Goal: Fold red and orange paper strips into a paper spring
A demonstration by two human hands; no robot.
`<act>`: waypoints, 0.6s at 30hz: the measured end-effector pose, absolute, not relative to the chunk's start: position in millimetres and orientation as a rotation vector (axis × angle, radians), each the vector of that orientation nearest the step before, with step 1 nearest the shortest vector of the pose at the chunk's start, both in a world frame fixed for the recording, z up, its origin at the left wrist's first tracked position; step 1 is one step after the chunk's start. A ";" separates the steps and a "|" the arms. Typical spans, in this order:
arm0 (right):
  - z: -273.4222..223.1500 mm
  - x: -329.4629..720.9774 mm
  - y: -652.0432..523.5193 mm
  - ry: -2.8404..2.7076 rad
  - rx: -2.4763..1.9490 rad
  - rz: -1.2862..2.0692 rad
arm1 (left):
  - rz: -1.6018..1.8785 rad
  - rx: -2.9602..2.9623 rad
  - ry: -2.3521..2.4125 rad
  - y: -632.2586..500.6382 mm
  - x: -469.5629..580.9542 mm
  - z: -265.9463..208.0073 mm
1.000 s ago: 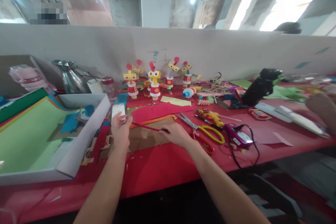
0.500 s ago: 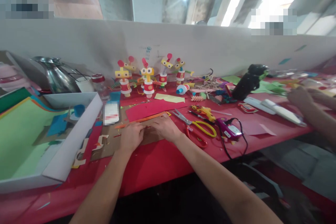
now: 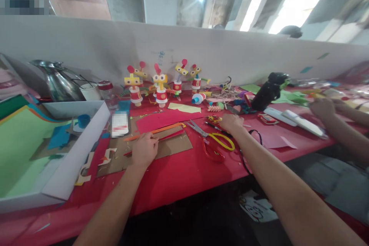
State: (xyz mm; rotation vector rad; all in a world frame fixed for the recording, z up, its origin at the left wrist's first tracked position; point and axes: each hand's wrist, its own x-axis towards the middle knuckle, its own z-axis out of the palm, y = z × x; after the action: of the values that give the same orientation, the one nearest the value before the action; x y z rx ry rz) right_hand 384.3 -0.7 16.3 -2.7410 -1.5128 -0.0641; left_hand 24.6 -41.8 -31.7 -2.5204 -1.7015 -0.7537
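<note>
My left hand (image 3: pixel 144 149) is closed on a narrow red paper strip (image 3: pixel 172 134), low over a piece of brown cardboard (image 3: pixel 175 145). An orange strip (image 3: pixel 167 127) lies just beyond it. Farther right, my right hand (image 3: pixel 232 123) reaches across the table with curled fingers around a yellow hot glue gun, which the hand almost wholly hides. A clear glue stick end (image 3: pixel 246 125) shows beside this hand. Scissors with yellow and red handles (image 3: pixel 215 140) lie between my hands, blades apart, near a black pen (image 3: pixel 217 127).
Several paper robot figures (image 3: pixel 161 94) stand along the white partition (image 3: pixel 95 46). At left sits a white box (image 3: pixel 62 177) of coloured paper, with a metal jug (image 3: pixel 59 82) behind. A black bottle (image 3: pixel 266 94) leans at right, near a co-worker's hands (image 3: pixel 324 111).
My right hand has left the red strip and moved right to the glue gun, and its arm now covers the purple box. My left hand stays on the strip.
</note>
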 end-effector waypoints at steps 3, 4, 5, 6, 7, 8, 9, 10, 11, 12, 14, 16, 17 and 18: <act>6.9 395.4 5.6 -1.507 -2.751 0.038 | -0.687 -2.569 -1.694 -41.4 24.2 -32.4; 4.9 398.6 8.2 -1.521 -2.749 0.063 | -0.672 -2.579 -1.705 -40.9 23.4 -32.1; 3.8 401.8 11.0 -1.549 -2.744 0.086 | -0.662 -2.590 -1.722 -40.3 22.3 -31.4; 3.4 404.8 13.8 -1.574 -2.748 0.106 | -0.658 -2.604 -1.744 -39.7 21.0 -30.5; 3.8 407.6 16.5 -1.592 -2.752 0.118 | -0.656 -2.618 -1.771 -39.2 19.6 -29.4; 4.6 410.0 18.9 -1.607 -2.756 0.121 | -0.654 -2.635 -1.796 -38.7 18.1 -28.0; 5.6 411.9 20.9 -1.613 -2.762 0.115 | -0.653 -2.652 -1.822 -38.3 16.7 -26.7; 6.7 413.3 22.3 -1.615 -2.766 0.113 | -0.657 -2.668 -1.847 -37.9 15.3 -25.4; 7.7 414.3 22.9 -1.610 -2.770 0.122 | -0.666 -2.685 -1.871 -37.4 13.9 -24.2; 8.5 414.9 22.9 -1.599 -2.769 0.138 | -0.688 -2.702 -1.892 -36.9 12.5 -23.3; 9.9 415.6 21.0 -1.557 -2.745 0.165 | -0.780 -2.729 -1.921 -35.3 9.5 -22.5; 11.8 416.4 17.7 -1.485 -2.656 0.196 | -0.884 -2.759 -1.929 -32.9 5.9 -22.9; 13.2 416.8 15.9 -1.448 -2.595 0.207 | -0.923 -2.782 -1.928 -31.4 3.9 -23.4; 15.2 417.2 14.3 -1.406 -2.534 0.212 | -0.964 -2.804 -1.930 -30.0 1.9 -24.1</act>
State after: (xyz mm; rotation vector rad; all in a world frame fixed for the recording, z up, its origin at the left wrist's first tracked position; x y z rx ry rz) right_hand 417.2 14.3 15.2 -2.5341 -1.4058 0.2116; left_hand 1.9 -30.0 -24.1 -2.8043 -1.9298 -0.9635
